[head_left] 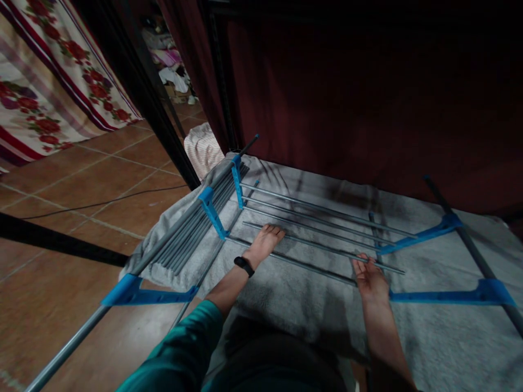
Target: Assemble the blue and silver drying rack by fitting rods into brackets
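A rack of grey metal rods [310, 218] with blue plastic brackets [212, 212] lies flat on a grey cloth [302, 305]. My left hand [265, 242], with a black band on its wrist, rests on the rods near the left bracket, its fingers curled over one rod. My right hand [370, 275] grips the end of the nearest rod beside a blue bracket [417, 237] on the right. A bundle of loose grey rods [192, 239] lies along the left side of the frame.
A long grey pole [81, 332] runs across the brown tiled floor [81, 185] at the left. A dark red cloth wall [368, 98] stands behind the rack. A black cable [102, 202], a flowered fabric [44, 81] and a striped cloth [202, 148] lie at the left.
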`<control>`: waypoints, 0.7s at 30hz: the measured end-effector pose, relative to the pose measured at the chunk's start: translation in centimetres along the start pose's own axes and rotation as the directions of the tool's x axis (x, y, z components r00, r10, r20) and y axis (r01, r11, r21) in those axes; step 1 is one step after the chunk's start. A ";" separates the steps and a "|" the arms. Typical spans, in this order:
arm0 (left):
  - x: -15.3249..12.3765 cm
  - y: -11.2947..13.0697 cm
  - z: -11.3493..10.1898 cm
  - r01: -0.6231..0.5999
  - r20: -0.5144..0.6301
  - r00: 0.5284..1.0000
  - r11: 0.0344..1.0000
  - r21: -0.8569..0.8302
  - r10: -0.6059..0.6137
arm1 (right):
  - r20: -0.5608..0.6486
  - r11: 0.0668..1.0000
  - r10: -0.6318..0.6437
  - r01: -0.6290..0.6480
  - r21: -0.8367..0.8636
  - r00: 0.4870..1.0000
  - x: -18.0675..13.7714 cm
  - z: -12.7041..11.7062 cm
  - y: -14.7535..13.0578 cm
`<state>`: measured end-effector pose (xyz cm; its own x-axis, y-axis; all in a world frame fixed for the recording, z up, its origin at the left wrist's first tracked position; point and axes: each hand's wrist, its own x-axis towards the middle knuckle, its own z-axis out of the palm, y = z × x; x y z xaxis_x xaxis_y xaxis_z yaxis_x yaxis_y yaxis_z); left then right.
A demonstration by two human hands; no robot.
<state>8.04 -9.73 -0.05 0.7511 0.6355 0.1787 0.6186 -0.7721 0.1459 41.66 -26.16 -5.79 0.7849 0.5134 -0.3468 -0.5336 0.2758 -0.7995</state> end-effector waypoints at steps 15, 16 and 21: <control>0.0 0.4 -0.1 0.087 -0.029 0.996 0.996 -0.029 -0.088 | -0.008 0.998 -0.046 0.046 -0.031 0.999 0.0 0.1 -0.2; 0.0 0.4 -0.1 0.094 -0.033 0.995 0.995 -0.040 -0.095 | -0.004 0.998 -0.049 0.048 -0.036 0.999 0.0 0.1 -0.2; -0.1 -0.4 0.5 0.122 -0.090 0.987 0.983 -0.140 -0.135 | 0.030 0.999 -0.028 0.029 -0.042 0.999 -0.4 0.4 -0.3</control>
<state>7.83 -9.54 -0.63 0.6367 0.7316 0.2437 0.6674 -0.6811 0.3012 41.41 -26.12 -5.27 0.7897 0.5295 -0.3099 -0.4972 0.2564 -0.8289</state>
